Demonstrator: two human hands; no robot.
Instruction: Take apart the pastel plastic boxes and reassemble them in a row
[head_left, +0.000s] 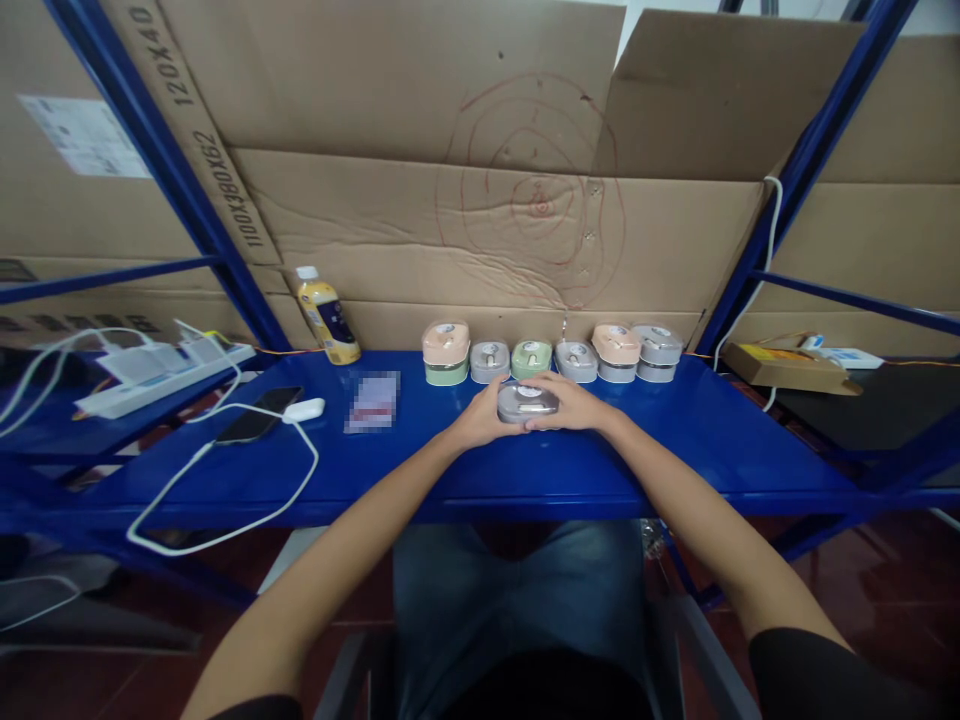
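Note:
Between my two hands is a small grey oval case with a clear lid, held just above the blue table in front of my body. My left hand grips its left side, and my right hand closes round its right side. Just behind, similar cases stand in a row: a grey case, a green case and another grey case. A peach case on a green one forms the left end. At the right are a peach-topped stack and a grey stack.
A yellow drink bottle stands at the back left. Nearby lie a blurred packet, a phone with a white cable, and a power strip. Cardboard backs the blue table. An open carton sits far right.

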